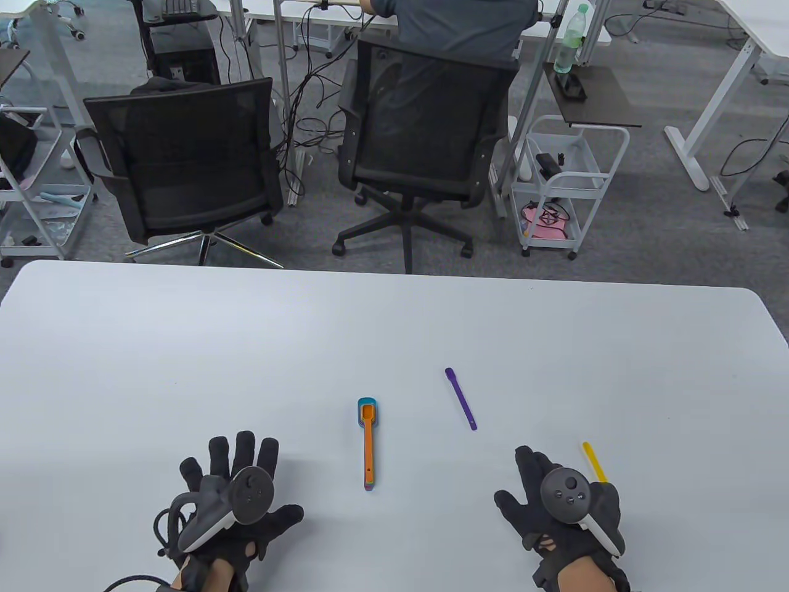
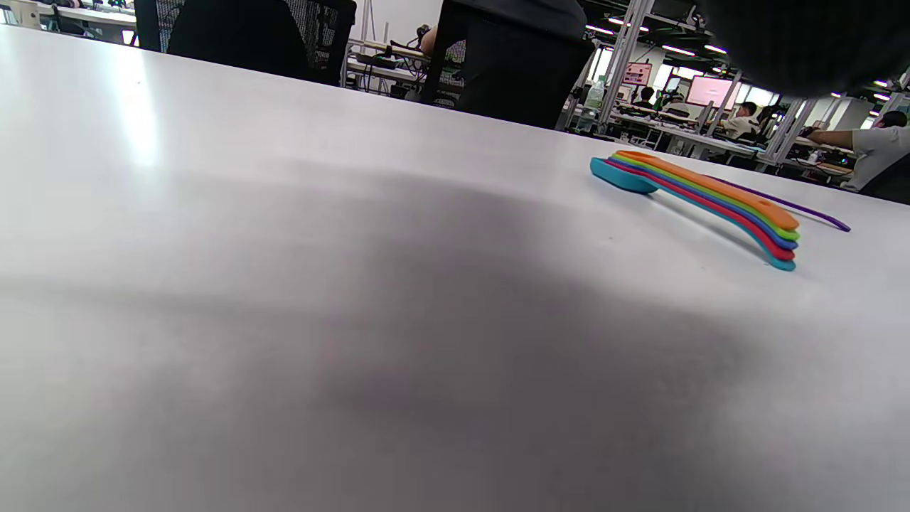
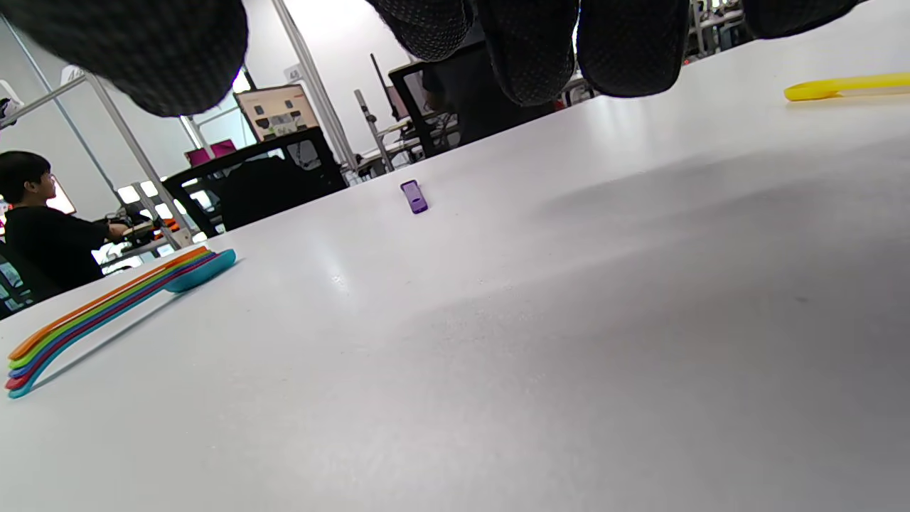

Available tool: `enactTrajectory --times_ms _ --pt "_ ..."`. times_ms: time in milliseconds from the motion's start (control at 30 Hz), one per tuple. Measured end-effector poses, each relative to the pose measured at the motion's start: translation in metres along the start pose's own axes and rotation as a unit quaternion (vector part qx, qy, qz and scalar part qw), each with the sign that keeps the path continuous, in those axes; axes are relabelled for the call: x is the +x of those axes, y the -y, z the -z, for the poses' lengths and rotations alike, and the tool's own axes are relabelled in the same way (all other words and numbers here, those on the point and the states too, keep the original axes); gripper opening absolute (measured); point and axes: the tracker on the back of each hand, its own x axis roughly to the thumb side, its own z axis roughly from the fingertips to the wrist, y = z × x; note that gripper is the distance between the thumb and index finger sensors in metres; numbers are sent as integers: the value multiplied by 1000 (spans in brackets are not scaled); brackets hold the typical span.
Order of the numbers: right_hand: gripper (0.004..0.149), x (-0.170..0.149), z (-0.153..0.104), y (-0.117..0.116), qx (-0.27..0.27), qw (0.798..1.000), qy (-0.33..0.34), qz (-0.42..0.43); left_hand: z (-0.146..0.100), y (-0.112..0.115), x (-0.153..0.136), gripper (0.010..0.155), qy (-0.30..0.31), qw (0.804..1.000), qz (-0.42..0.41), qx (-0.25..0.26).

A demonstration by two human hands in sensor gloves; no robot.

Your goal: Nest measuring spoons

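Note:
A nested stack of measuring spoons (image 1: 367, 441), orange on top and teal at the bottom, lies on the white table (image 1: 185, 345) between my hands. It also shows in the left wrist view (image 2: 704, 195) and the right wrist view (image 3: 106, 313). A purple spoon (image 1: 461, 399) lies alone to its right, seen end-on in the right wrist view (image 3: 414, 196). A yellow spoon (image 1: 594, 460) lies just beyond my right hand (image 1: 558, 502), partly hidden by it, and shows in the right wrist view (image 3: 846, 87). My left hand (image 1: 231, 493) lies flat with fingers spread, left of the stack. Both hands hold nothing.
Two black office chairs (image 1: 185, 160) stand beyond the table's far edge, with a person seated at the right one (image 1: 431, 135). A white cart (image 1: 567, 185) stands to their right.

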Motion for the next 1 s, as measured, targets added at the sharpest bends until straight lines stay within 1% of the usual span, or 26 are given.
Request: enactTrajectory --times_ms 133,233,300,400,500,600,700,867,933,967,1000 --pt "94 10 10 9 -4 1000 -3 -10 0 1 0 113 3 1000 -2 -2" --pt "95 23 26 18 -6 999 -15 -42 1 0 0 113 5 1000 -7 -2" --pt "96 32 43 23 2 998 -25 -54 1 0 0 113 7 1000 -8 -5" --pt "94 46 72 24 -3 996 -44 -72 1 1 -1 112 10 1000 -12 -3" --pt "91 54 102 16 3 993 -67 -98 0 -1 -1 112 12 1000 -16 0" --pt "88 54 129 2 23 990 -90 -106 -1 -5 -2 112 16 1000 -22 8" --pt "86 52 145 -11 33 988 -105 -108 -1 -6 -2 112 18 999 -26 8" --pt "86 47 163 -28 45 985 -122 -118 0 -7 1 112 23 999 -24 9" --pt "86 44 166 -35 62 982 -127 -123 0 -7 2 112 26 999 -23 9" --pt "86 43 166 -36 61 982 -132 -121 0 -7 2 112 27 999 -23 9" --pt "86 42 167 -37 46 984 -129 -111 0 -6 2 112 29 999 -23 9"
